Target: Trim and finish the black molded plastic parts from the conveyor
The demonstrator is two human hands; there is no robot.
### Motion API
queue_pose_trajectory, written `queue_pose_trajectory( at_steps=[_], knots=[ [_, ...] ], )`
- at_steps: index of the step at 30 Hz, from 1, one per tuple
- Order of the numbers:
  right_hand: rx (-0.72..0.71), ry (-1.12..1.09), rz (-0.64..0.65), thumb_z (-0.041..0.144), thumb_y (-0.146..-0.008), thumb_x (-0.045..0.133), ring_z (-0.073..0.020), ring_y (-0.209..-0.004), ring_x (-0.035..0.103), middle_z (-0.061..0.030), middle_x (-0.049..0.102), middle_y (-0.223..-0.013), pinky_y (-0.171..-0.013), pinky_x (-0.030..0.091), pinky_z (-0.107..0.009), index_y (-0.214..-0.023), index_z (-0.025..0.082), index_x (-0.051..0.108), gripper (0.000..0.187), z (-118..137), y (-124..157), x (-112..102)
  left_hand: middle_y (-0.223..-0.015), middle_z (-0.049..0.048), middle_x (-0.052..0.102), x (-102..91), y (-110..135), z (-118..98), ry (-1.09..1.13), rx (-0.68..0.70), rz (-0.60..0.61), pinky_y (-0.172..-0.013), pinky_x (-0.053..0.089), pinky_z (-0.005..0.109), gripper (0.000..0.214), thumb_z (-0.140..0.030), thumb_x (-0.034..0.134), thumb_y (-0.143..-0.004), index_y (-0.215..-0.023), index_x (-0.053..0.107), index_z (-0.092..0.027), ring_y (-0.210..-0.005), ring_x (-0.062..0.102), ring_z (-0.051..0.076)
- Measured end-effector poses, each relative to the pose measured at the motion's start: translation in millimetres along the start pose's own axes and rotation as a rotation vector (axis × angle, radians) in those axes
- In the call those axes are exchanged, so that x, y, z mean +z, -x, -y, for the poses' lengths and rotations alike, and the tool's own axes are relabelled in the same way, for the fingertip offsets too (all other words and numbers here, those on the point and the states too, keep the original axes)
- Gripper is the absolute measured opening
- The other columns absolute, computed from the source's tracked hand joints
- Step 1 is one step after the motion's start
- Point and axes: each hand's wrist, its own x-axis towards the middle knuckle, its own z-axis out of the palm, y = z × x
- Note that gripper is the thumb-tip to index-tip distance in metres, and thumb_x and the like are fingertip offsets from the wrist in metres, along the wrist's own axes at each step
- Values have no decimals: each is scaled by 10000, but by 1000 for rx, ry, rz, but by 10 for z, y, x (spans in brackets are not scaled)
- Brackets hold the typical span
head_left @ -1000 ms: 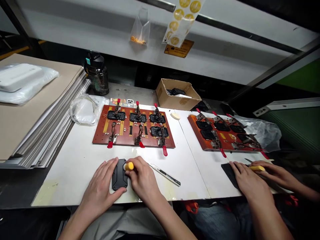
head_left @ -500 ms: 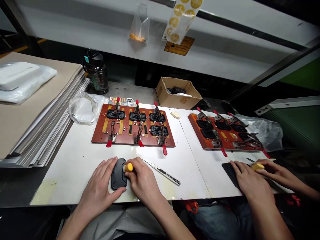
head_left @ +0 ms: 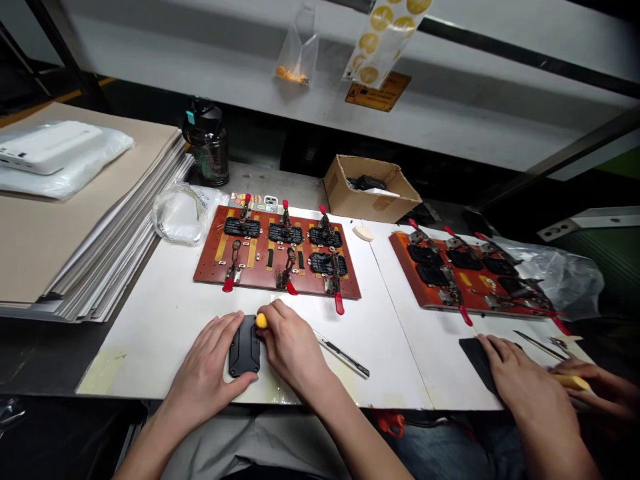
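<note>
A small black rectangular part (head_left: 245,347) lies flat on the white table (head_left: 160,320) near its front edge. My left hand (head_left: 207,370) rests on the part's left side, fingers curled along it and thumb at its near end. My right hand (head_left: 290,347) is closed on a yellow-handled tool (head_left: 261,321) whose yellow tip shows at the part's far right corner. Just beyond stands a red-brown clamp board (head_left: 280,252) with several black parts under red-handled toggle clamps.
A utility knife (head_left: 343,353) lies right of my right hand. Another person's hands (head_left: 525,387) work at the right beside a second clamp board (head_left: 465,270). A cardboard stack (head_left: 75,220), plastic bag (head_left: 183,213), dark bottle (head_left: 207,143) and open carton (head_left: 370,187) ring the table.
My right hand has moved the yellow-handled tool up along the part's right edge to its far corner. The view has shifted slightly. The other person's hands slid toward the near right.
</note>
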Motion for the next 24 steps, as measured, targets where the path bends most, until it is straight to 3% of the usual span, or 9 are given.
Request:
queue_pose_trajectory(
  at_steps=[7, 13, 16, 19, 21, 24],
  knots=[
    [-171, 115, 164, 50, -828, 516, -188, -878, 559, -40, 602, -1015, -716, 426, -275, -1017, 207, 571, 252, 101, 197, -82, -1552, 104, 422, 42, 26, 30, -1, 3, -22, -1217, 326, 489, 907, -433, 708, -822, -1547, 210, -209, -1435, 381, 279],
    [-134, 50, 252, 9, -814, 511, -177, -869, 568, -15, 608, -976, -726, 413, -265, -944, 228, 580, 264, 27, 520, -198, -1543, 106, 434, 58, 8, 43, -1, 3, -35, -1213, 333, 488, 889, -435, 692, -845, -1554, 206, -208, -1424, 403, 276],
    [-36, -49, 175, 51, -854, 533, -184, -893, 572, -12, 608, -1035, -744, 419, -273, -1049, 257, 581, 287, -53, 738, -224, -1576, 121, 384, -3, 10, 41, 2, 7, -59, -1215, 307, 540, 928, -481, 692, -850, -1572, 169, -224, -1457, 351, 314],
    [49, -198, -1, 114, -913, 537, -174, -895, 575, -19, 595, -1070, -763, 434, -276, -1161, 273, 530, 294, -99, 945, -183, -1596, 128, 331, -92, 86, -96, 50, -12, -99, -1188, 347, 550, 921, -505, 708, -840, -1569, 200, -264, -1474, 311, 347],
    [28, -241, -82, 167, -933, 554, -176, -877, 577, -22, 598, -1028, -758, 439, -283, -1158, 269, 515, 250, -101, 1055, -123, -1532, 114, 420, -111, 179, -305, 172, 11, -84, -1120, 463, 463, 853, -517, 726, -824, -1529, 295, -303, -1408, 427, 322],
    [-103, -213, -146, 249, -946, 560, -199, -836, 580, -31, 604, -949, -711, 434, -301, -1087, 254, 523, 146, -84, 1150, -12, -1323, 71, 602, -64, 330, -682, 420, 47, -20, -938, 585, 297, 583, -414, 703, -868, -1386, 451, -327, -1187, 626, 234]
  ],
)
